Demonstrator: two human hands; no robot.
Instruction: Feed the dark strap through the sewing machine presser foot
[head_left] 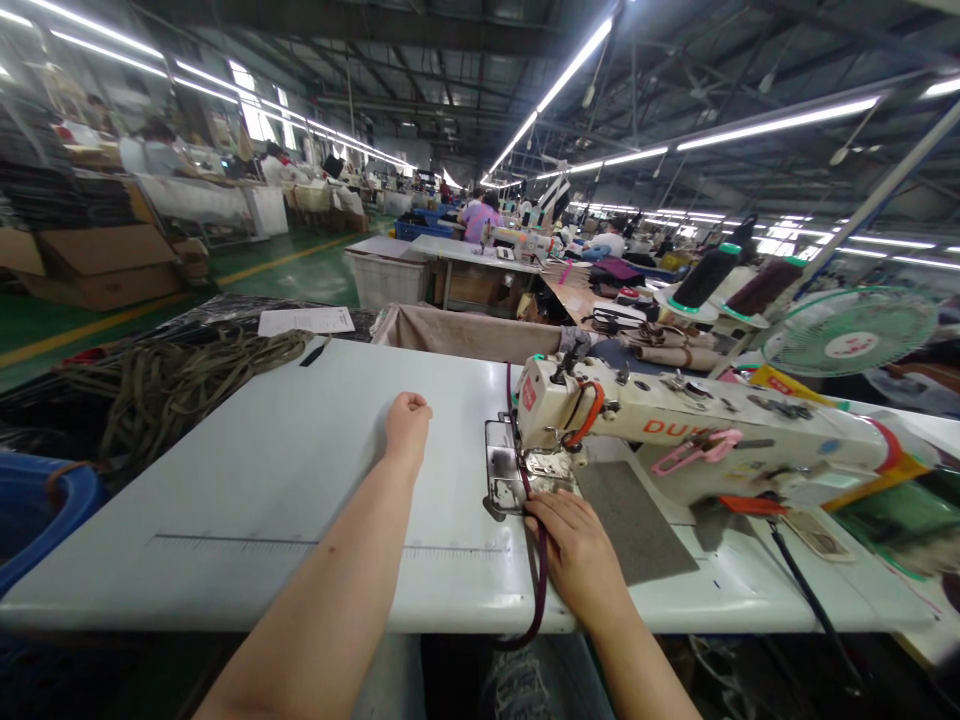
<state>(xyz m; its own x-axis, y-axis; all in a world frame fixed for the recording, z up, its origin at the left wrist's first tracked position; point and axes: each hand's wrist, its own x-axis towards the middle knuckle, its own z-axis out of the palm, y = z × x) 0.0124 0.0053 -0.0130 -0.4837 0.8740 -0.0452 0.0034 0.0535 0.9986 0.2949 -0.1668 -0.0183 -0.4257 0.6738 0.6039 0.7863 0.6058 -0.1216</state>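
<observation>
A narrow dark purple strap (541, 575) runs under the needle area of the white sewing machine (600, 410) and droops over the table's front edge. Just in front of the metal needle plate (504, 465), my right hand (574, 535) grips the strap, with its fingers bent over it and the thumb hidden. My left hand (409, 425) is closed above the white tabletop (315, 460), left of the machine and apart from the strap. Its fingertips are pressed together; whether anything small is between them cannot be made out.
Olive straps (187, 380) lie heaped at the left, above a blue basket (45, 510). Thread cones (705, 278) and a green fan (851, 340) stand behind the machine. A fabric-lined bin (465, 335) borders the table's far side. A person (480, 218) sits farther back.
</observation>
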